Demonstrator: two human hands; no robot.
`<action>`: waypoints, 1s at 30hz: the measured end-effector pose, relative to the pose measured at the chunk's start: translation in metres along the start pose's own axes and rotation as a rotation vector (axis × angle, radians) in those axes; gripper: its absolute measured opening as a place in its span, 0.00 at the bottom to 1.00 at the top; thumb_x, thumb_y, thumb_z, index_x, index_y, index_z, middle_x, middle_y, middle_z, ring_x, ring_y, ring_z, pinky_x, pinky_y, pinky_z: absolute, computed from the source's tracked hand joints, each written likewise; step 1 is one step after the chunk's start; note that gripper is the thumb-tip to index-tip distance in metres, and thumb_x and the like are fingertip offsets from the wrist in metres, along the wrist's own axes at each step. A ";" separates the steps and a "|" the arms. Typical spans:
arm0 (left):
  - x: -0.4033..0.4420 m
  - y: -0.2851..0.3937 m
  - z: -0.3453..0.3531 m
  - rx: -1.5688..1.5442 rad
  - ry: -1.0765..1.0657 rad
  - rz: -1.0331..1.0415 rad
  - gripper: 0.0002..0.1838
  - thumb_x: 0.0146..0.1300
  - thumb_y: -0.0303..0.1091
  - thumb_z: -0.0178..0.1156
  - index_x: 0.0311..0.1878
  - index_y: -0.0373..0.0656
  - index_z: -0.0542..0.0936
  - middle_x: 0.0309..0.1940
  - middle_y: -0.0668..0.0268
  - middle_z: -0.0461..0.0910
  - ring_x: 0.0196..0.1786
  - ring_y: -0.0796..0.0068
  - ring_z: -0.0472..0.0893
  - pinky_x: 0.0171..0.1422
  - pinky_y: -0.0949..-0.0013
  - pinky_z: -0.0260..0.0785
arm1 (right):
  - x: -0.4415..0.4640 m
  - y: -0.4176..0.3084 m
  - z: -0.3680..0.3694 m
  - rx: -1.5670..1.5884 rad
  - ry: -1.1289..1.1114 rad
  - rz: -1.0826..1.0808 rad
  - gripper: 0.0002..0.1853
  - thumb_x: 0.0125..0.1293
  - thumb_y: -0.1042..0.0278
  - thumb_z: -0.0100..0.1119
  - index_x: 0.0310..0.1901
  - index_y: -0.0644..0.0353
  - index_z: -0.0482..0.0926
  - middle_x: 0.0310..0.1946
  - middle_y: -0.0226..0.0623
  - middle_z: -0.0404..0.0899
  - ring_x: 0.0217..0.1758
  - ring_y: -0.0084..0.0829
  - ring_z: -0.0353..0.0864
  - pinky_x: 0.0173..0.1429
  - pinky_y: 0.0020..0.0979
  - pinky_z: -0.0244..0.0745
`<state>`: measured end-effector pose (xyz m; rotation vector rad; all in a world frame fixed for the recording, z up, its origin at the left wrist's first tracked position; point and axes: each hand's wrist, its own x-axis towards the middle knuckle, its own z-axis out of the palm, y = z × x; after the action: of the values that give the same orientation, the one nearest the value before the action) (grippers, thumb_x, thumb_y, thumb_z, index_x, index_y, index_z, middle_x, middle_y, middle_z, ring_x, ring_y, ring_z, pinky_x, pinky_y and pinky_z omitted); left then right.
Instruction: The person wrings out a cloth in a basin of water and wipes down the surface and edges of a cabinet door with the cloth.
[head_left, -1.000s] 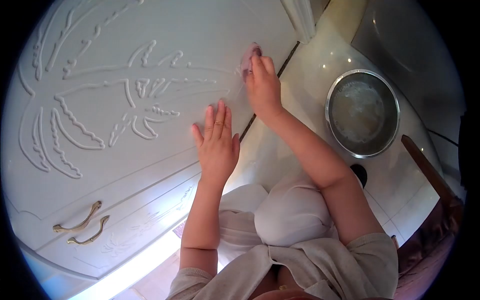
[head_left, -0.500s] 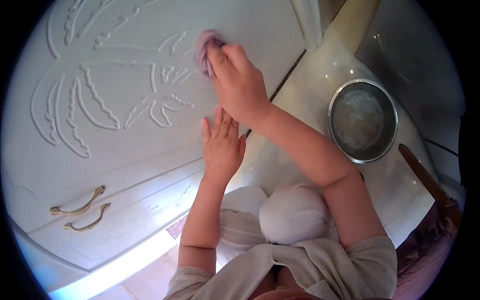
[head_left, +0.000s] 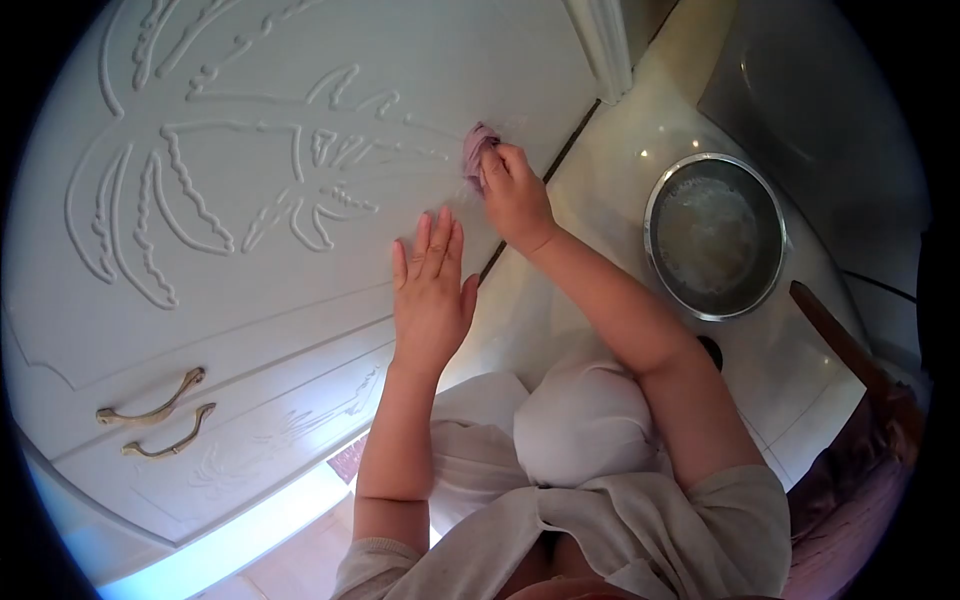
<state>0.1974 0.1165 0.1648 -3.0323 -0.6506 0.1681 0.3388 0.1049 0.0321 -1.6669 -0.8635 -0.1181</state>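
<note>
A pink cloth (head_left: pixel 478 152) is bunched under the fingers of my right hand (head_left: pixel 515 198), which presses it on the white panel (head_left: pixel 420 60) close to the panel's edge. Raised leaf-like lines cover the panel's surface to the left of the cloth. My left hand (head_left: pixel 432 290) lies with its fingers stretched out on the panel, below and left of my right hand, and holds nothing. To the right, a round metal basin (head_left: pixel 715 237) with cloudy, foamy water stands on the pale floor.
Two brass-coloured handles (head_left: pixel 155 398) are fixed on the panels at the lower left. A wooden piece (head_left: pixel 840 335) slants at the right, beside dark reddish fabric (head_left: pixel 850 500). A white post (head_left: pixel 603 50) rises at the top, near a dark floor seam.
My right hand has moved the cloth left over the raised lines and then back right towards the panel's edge. My left hand stays flat on the panel. The view has shifted slightly.
</note>
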 end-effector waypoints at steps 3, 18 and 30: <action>0.001 0.001 0.004 0.010 0.003 0.001 0.33 0.61 0.32 0.61 0.71 0.41 0.65 0.75 0.61 0.58 0.78 0.57 0.54 0.78 0.43 0.39 | -0.007 0.018 0.006 -0.022 0.003 0.066 0.21 0.61 0.77 0.54 0.57 0.62 0.70 0.48 0.45 0.72 0.46 0.47 0.78 0.45 0.40 0.79; 0.007 0.002 0.014 0.027 -0.022 0.030 0.34 0.62 0.33 0.61 0.71 0.40 0.64 0.75 0.62 0.58 0.78 0.58 0.54 0.78 0.44 0.40 | -0.013 0.074 0.008 -0.033 -0.050 0.481 0.19 0.68 0.75 0.46 0.59 0.68 0.63 0.54 0.51 0.68 0.52 0.53 0.75 0.53 0.45 0.75; -0.007 -0.023 0.015 -0.177 -0.004 0.144 0.28 0.60 0.26 0.58 0.67 0.41 0.70 0.71 0.61 0.65 0.74 0.58 0.62 0.77 0.49 0.48 | -0.013 -0.014 -0.007 -0.106 -0.280 0.453 0.21 0.64 0.77 0.47 0.59 0.71 0.62 0.52 0.56 0.68 0.51 0.58 0.74 0.51 0.49 0.74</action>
<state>0.1803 0.1344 0.1520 -3.2510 -0.4705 0.1267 0.3236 0.0924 0.0390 -1.9681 -0.6700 0.3953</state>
